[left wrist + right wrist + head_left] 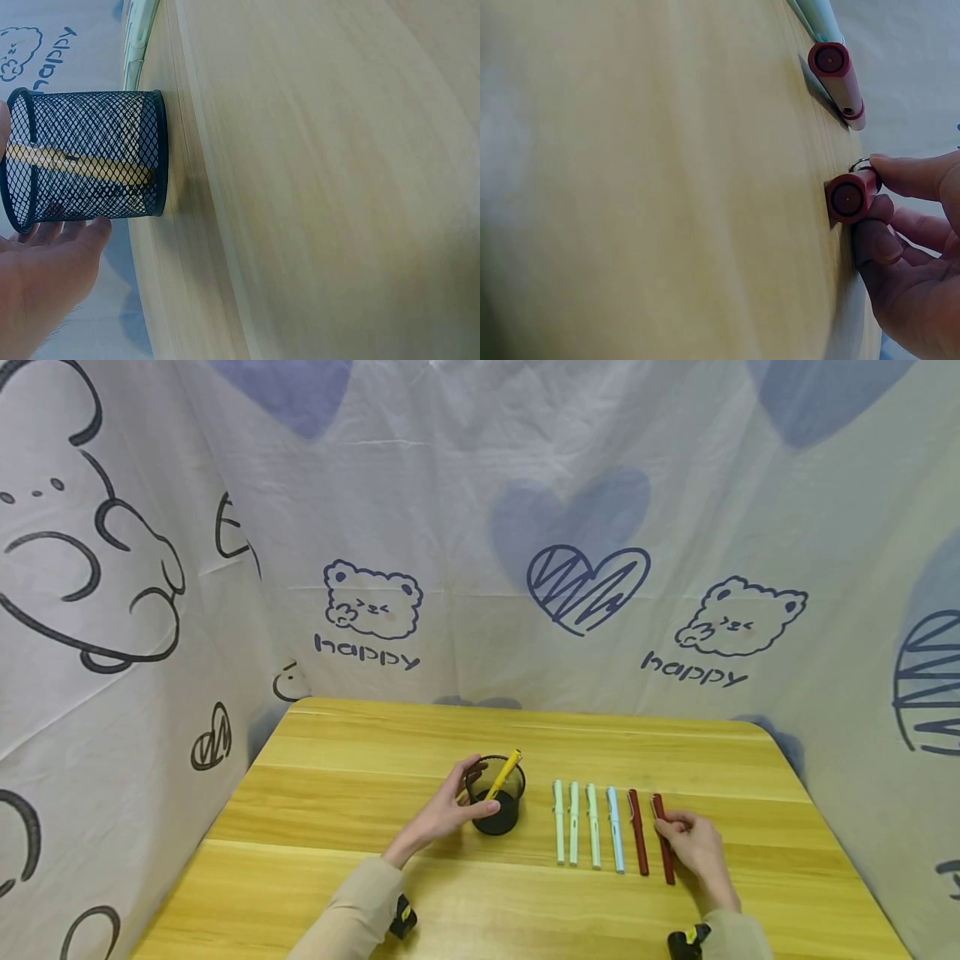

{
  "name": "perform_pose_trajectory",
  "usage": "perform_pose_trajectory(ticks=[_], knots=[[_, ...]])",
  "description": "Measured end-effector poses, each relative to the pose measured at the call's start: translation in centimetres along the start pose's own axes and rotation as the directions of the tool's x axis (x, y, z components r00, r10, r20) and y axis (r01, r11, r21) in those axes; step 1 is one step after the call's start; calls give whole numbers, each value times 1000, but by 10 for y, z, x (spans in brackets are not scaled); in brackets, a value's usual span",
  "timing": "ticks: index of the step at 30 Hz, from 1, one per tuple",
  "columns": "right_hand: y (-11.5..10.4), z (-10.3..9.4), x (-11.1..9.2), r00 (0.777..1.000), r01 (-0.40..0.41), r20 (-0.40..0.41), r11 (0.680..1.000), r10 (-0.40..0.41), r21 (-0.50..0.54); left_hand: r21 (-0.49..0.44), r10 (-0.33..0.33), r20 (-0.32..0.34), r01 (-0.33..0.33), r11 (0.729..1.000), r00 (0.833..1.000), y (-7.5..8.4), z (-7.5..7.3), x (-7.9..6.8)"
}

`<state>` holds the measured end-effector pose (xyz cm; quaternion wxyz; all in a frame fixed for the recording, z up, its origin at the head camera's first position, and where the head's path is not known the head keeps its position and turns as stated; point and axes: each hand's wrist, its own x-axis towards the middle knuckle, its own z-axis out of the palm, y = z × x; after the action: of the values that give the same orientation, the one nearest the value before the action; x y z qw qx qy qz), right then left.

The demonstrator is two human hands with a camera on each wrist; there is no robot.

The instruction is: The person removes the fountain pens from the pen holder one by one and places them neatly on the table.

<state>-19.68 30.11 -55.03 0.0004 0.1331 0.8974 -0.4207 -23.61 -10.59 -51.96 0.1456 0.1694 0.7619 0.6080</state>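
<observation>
A black mesh pen holder (495, 818) stands upright on the table, with a yellow pen (504, 774) leaning inside it. My left hand (447, 806) holds the holder from its left side, fingers behind the rim and thumb in front. At the right end of a row of pens lies a dark red pen (664, 843). My right hand (693, 843) pinches it near its clip, thumb on one side and fingertips on the other. In the right wrist view this pen (847, 199) is seen end-on, close over the wood.
Left of the pinched pen lie another dark red pen (638, 835), a light blue pen (615, 831) and three pale green pens (593, 827), side by side. They rest on a wooden table (375, 760). A patterned white cloth (465, 527) hangs behind it.
</observation>
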Motion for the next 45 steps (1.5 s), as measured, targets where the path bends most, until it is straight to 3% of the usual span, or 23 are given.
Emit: perform_pose_trajectory(ticks=[25, 37, 45], knots=[[1, 1, 2, 999, 32, -14, 999, -33, -36, -11, 7, 2, -7, 1000, 1000, 0, 0, 0], [-3, 0, 0, 1000, 7, -1, 1000, -7, -23, -4, 7, 5, -6, 1000, 1000, 0, 0, -1], [-3, 0, -1, 997, 50, -64, 998, -52, -35, -4, 5, 10, -5, 1000, 1000, 0, -1, -1]])
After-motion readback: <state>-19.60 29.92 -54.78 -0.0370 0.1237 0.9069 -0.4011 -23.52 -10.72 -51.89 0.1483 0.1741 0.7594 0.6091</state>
